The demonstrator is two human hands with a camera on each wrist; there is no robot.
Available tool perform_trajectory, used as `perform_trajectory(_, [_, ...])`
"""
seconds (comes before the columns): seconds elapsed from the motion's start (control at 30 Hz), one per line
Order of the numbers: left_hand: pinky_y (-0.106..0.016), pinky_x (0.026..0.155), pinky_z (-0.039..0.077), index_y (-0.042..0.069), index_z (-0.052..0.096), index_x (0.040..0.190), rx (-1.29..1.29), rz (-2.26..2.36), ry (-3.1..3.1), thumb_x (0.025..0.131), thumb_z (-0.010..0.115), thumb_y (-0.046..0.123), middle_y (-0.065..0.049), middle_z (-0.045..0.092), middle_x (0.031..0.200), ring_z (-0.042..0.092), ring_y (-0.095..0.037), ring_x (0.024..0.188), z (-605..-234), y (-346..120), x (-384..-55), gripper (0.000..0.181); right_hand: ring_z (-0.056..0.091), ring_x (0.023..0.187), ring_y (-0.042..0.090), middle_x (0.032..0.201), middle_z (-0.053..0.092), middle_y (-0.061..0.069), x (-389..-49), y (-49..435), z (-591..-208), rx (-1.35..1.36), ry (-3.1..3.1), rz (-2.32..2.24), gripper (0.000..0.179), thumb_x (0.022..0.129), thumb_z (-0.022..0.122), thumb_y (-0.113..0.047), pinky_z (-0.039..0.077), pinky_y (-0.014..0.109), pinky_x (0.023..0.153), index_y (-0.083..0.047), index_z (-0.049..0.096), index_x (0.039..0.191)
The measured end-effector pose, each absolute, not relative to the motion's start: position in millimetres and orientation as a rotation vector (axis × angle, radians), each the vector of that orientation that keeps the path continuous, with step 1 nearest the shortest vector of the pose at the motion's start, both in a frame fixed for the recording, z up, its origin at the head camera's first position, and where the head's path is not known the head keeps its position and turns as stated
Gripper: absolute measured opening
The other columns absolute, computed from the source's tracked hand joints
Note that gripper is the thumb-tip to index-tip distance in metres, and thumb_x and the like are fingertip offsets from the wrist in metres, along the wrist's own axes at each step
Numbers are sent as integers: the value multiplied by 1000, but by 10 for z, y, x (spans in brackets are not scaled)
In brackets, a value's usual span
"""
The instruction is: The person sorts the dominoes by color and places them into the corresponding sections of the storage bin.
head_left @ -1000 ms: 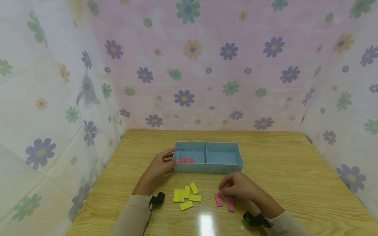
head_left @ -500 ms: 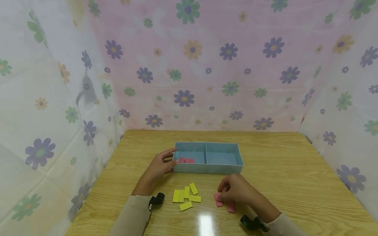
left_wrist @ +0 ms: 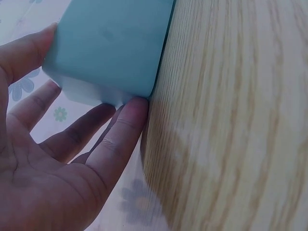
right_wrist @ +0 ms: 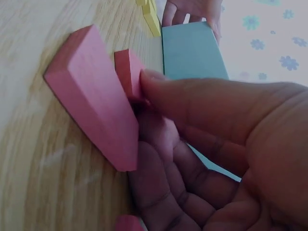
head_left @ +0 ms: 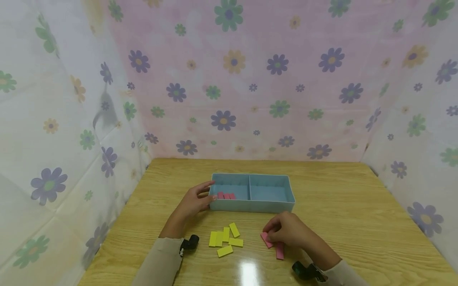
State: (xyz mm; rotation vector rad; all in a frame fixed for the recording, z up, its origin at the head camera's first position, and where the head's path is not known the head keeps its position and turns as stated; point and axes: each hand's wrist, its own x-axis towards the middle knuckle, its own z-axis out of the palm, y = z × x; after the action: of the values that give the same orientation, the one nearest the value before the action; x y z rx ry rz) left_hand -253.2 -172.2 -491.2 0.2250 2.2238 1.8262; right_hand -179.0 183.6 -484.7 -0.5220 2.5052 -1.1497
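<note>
A pink rectangular block point(head_left: 266, 239) was pinched between the thumb and curled fingers of the right hand point(head_left: 288, 230), in front of a light-blue two-compartment box point(head_left: 250, 205) on a wood-grain table point(head_left: 332, 198); whether the block was lifted clear of the surface could not be told. A second pink block point(head_left: 280, 252) was seen just beside it, partly covered by the hand from above, while the end of a third pink block point(right_wrist: 128, 224) was caught at the lower edge of the right wrist view. The box's left end was gripped by the left hand point(head_left: 193, 201), its thumb set at the front rim and its fingers spread around the end. Three pink tiles point(head_left: 227, 196) were grouped in the left compartment near the front wall. Six yellow tiles point(head_left: 219, 238) were scattered between the forearms, two laid side by side. Beige sleeves point(head_left: 161, 258) were worn on both arms.
</note>
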Motion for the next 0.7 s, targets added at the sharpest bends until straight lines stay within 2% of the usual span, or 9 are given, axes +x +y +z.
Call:
perform_trajectory(0.17, [-52, 102, 56, 27, 48, 156, 219, 1823, 2232, 99, 73, 25, -17, 42, 162, 47, -43, 144, -4907, -1714, -2524, 62, 69, 83, 12, 88, 76, -6, -1773, 1822, -4818, -535, 2528, -1121, 16, 85, 81, -11, 57, 29, 69, -13, 83, 101])
perform_trajectory(0.27, [-51, 101, 57, 26, 48, 157, 226, 1816, 2235, 100, 73, 26, -17, 42, 162, 47, -42, 144, -4913, -1717, -2530, 63, 70, 78, 12, 83, 75, -6, -1759, 1809, -4801, -527, 2526, -1114, 12, 88, 81, -20, 56, 28, 70, -12, 81, 97])
perform_trajectory(0.4, [-49, 100, 58, 27, 48, 157, 227, 1811, 2235, 99, 74, 28, -16, 43, 161, 48, -41, 144, -4926, -1727, -2542, 63, 67, 70, 11, 75, 72, -7, -1743, 1796, -4786, -516, 2550, -1082, 20, 84, 87, -33, 54, 27, 64, -16, 78, 87])
perform_trajectory(0.5, [-48, 99, 58, 29, 49, 156, 219, 1809, 2235, 97, 76, 30, -15, 43, 161, 48, -40, 144, -4935, -1736, -2547, 65, 63, 67, 11, 73, 69, -7, -1733, 1786, -4783, -508, 2578, -1056, 24, 77, 93, -32, 52, 26, 57, -16, 76, 81])
perform_trajectory(0.7, [-48, 99, 58, 27, 48, 157, 229, 1811, 2232, 96, 77, 32, -17, 42, 161, 48, -42, 144, -4931, -1740, -2546, 67, 63, 68, 13, 73, 69, -6, -1723, 1785, -4782, -506, 2584, -1054, 21, 76, 93, -24, 51, 26, 56, -14, 75, 80])
